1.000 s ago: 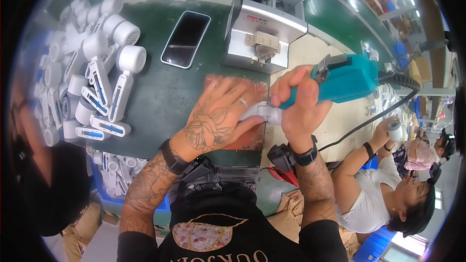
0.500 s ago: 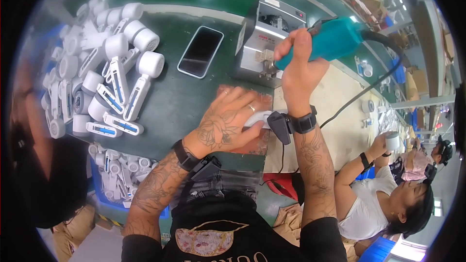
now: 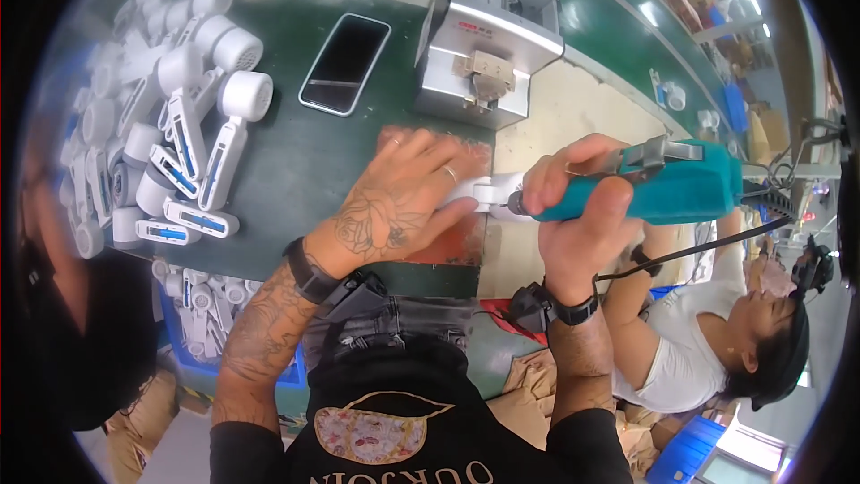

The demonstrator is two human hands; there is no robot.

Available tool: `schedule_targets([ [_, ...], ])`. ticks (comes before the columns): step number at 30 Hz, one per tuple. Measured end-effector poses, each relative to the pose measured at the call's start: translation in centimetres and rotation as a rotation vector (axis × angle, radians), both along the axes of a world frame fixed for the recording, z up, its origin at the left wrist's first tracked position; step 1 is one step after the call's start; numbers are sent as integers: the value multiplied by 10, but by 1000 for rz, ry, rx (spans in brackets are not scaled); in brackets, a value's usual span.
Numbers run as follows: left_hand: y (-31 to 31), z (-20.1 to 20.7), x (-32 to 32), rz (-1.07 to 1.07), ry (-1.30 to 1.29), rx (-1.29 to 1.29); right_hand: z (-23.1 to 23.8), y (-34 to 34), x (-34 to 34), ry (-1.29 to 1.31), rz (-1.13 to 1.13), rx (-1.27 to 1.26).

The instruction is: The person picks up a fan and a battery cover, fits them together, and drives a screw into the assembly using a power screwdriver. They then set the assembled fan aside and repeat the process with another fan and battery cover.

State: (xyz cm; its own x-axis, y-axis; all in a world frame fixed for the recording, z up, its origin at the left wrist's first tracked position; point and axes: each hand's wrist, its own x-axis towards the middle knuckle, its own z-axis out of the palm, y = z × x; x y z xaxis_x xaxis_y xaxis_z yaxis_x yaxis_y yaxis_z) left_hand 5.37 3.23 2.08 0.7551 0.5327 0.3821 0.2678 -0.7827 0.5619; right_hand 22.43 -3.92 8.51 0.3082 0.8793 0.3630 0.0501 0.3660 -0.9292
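Note:
My left hand [image 3: 403,193] is closed over a white handheld fan [image 3: 484,193] and presses it on a reddish-brown mat [image 3: 452,249]. Most of the fan lies under my fingers. My right hand [image 3: 582,220] grips a teal electric screwdriver [image 3: 667,193], held almost level. Its tip is at the hinge area of the fan; whether it touches a screw I cannot tell. Behind my hands stands a grey screw feeder [image 3: 488,45]. To the left lies a heap of white handheld fans [image 3: 193,139], several with open handles showing blue strips.
A smartphone [image 3: 345,64] lies on the green table [image 3: 296,197]. Below the table edge a blue crate [image 3: 193,350] holds more white fan parts. The screwdriver's black cable [image 3: 699,249] runs off right. A co-worker in a white top [image 3: 685,350] sits at right; another person is at left.
My right hand has brought the screwdriver from the screw feeder down and toward me, to the fan. My left hand stays on the fan. The view has shifted slightly.

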Motion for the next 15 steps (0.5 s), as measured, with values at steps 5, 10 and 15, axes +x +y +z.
schedule_targets([
  [5, -3, -3, 1, -5, 1, -33, -10, -4, 2, 15, -20, -47],
  [10, -7, -5, 1, -4, 15, -40, -19, -5, -1, 26, 23, -28],
  [15, -4, -5, 5, 1, 13, -12, -22, -2, -2, 77, 32, 15],
])
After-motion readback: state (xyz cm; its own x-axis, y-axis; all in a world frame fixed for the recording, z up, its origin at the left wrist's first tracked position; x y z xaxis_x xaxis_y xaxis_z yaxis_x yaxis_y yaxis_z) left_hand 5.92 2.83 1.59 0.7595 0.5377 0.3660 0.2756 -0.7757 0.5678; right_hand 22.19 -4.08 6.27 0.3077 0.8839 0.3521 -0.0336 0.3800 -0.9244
